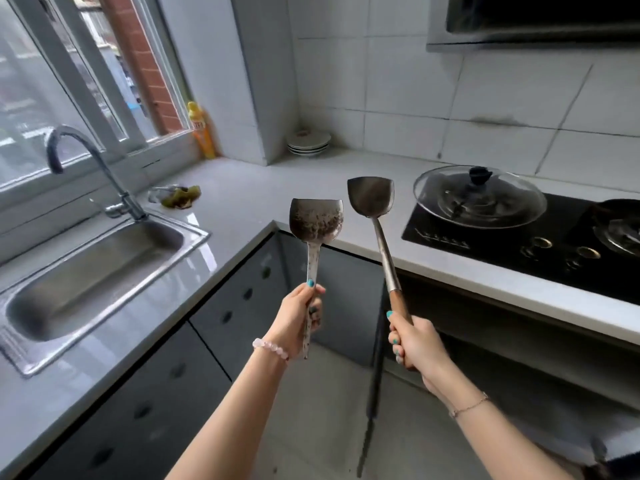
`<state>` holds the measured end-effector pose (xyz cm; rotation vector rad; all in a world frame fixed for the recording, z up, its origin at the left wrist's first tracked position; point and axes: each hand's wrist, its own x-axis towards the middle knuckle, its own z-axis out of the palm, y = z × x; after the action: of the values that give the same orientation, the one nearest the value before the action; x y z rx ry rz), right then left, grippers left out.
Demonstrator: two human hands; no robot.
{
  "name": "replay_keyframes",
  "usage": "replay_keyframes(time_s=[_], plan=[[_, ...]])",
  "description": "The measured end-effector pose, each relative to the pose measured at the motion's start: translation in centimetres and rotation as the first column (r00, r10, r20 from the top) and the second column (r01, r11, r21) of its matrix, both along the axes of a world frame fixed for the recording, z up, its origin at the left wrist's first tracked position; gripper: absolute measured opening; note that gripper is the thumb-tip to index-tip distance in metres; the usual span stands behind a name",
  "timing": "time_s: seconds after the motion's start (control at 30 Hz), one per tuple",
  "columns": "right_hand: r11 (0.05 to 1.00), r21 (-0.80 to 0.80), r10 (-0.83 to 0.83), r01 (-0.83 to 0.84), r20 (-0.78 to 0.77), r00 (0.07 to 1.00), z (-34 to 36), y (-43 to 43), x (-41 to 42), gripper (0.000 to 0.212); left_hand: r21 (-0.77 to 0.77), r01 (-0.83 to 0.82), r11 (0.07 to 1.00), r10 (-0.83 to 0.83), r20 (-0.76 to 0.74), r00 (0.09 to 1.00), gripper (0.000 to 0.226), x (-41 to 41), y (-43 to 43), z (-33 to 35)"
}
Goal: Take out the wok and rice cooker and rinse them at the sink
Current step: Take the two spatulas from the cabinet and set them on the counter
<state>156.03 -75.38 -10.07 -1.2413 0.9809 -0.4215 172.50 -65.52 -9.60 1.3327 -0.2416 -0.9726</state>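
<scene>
Wok and rice cooker cannot be identified for certain: a dark round pan point(620, 223), cut off at the right edge, sits on the black glass hob point(519, 251) and may be the wok. Beside it on the hob lies one domed clear glass lid with a black knob point(479, 197).

The stainless steel sink basin point(93, 271), set in the pale grey worktop point(242, 195), holds nothing visible; one curved steel tap point(86, 161) stands behind it.

Two spatulas are held upright over the cabinet corner, well apart. The left hand point(298, 320) is closed around the handle of the stained, speckled all-metal spatula point(316, 223). The right hand point(415, 344) is closed around the wooden grip of the darker steel spatula point(371, 197).

One stack of white plates point(308, 142) sits in the far corner, one yellow bottle point(202, 133) by the window, and one crumpled green cloth point(180, 197) behind the sink.
</scene>
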Motion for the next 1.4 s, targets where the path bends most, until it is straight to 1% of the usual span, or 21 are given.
replay_keyframes(time_s=[0.13, 0.27, 0.47, 0.57, 0.77, 0.97, 1.17, 1.4], plan=[[1.0, -0.004, 0.023, -0.023, -0.005, 1.0, 0.1, 1.3, 7.8, 0.023, 0.01, 0.015, 1.0, -0.015, 0.005, 1.0, 0.027, 6.6, 2.0, 0.1], [0.999, 0.003, 0.048, -0.048, -0.01, 0.999, 0.2, 1.8, 13.0, 0.022, 0.009, 0.041, 0.999, -0.041, -0.022, 0.999, 0.027, 10.9, 3.3, 0.3], [0.997, -0.043, 0.065, -0.068, -0.075, 0.995, -0.2, 0.2, 16.8, 0.024, -0.032, 0.069, 0.997, -0.072, -0.104, 0.992, 0.027, 14.5, 2.7, -0.3], [0.997, -0.037, 0.059, -0.062, -0.086, 0.995, -0.7, -1.1, 18.5, 0.023, -0.009, 0.076, 0.997, -0.077, -0.114, 0.99, 0.026, 15.9, 1.6, -0.9], [1.0, -0.012, 0.021, -0.022, -0.096, 0.995, -2.4, -5.3, 22.7, 0.025, 0.075, 0.095, 0.993, -0.091, -0.062, 0.994, 0.027, 20.7, -1.7, -1.5], [0.998, 0.054, -0.006, 0.011, -0.079, 0.997, -3.7, -11.1, 26.1, 0.028, 0.11, 0.123, 0.986, -0.11, -0.116, 0.987, 0.03, 25.3, -7.9, -2.2], [0.995, 0.022, -0.09, 0.094, -0.16, 0.983, -4.3, -14.9, 27.0, 0.025, 0.104, 0.181, 0.978, -0.162, -0.172, 0.972, 0.029, 28.1, -14.0, -3.1], [0.99, -0.02, -0.141, 0.14, -0.223, 0.965, -4.8, -17.5, 28.4, 0.026, 0.094, 0.26, 0.961, -0.239, -0.196, 0.951, 0.031, 31.9, -18.4, -3.8]])
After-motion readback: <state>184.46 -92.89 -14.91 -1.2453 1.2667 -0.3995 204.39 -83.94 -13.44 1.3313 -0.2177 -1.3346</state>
